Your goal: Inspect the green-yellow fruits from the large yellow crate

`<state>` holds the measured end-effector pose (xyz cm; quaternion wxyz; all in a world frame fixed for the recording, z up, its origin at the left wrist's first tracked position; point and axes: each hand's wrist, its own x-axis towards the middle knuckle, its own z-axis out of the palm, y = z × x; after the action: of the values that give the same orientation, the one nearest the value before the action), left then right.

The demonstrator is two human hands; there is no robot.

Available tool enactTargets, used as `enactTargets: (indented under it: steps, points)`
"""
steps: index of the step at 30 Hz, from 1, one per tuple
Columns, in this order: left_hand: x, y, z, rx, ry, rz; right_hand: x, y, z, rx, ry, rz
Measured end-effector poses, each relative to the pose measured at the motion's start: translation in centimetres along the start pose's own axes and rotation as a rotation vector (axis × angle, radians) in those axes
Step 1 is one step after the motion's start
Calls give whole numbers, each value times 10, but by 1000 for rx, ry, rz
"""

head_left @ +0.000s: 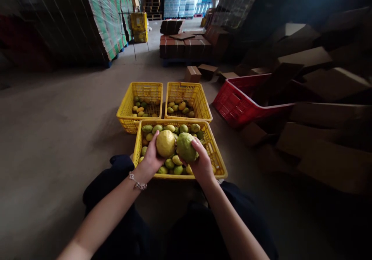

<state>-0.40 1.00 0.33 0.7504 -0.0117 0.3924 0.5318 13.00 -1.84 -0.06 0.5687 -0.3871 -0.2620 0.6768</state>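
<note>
My left hand point(151, 156) is closed around a yellow lemon point(165, 143) with bumpy skin. Beside it, a greener lemon point(186, 147) sits in my right hand point(202, 162), the thumb over its side. Both fruits are held up close together above the near yellow crate point(216, 157). Inside that crate lie several green and yellow lemons point(169, 163), partly hidden by my hands. Behind it stand a left yellow crate point(124, 111) and a right yellow crate point(203, 105), each with several fruits at the bottom.
A red crate point(229, 101) stands to the right, among piled cardboard boxes point(328, 151). Farther back are a pallet of bundled flat cardboard point(186, 47), a wrapped green stack point(106, 19) and a yellow bin point(138, 27). Concrete floor point(58, 124) extends on the left.
</note>
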Motion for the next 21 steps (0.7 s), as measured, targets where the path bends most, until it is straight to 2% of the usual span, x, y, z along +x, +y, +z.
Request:
enactTargets:
  steps: [4, 7, 10, 13, 17, 21]
  points:
    - [-2, 3, -5, -34, -5, -47, 1, 2, -3, -36, 37, -78]
    - [-8, 10, -3, -81, 16, 22, 1, 4, -4, -33, 36, -90]
    - [-13, 18, -1, -141, 22, 64, 2, 7, -5, -23, 8, -32]
    - [-14, 22, -3, -167, -41, -5, 5, 12, -6, 38, 42, 26]
    - [-12, 21, -10, -230, -157, -131, 9, 16, -7, 88, 115, 24]
    - [-11, 20, -13, -273, -156, -130, 6, 12, -4, 66, 93, 31]
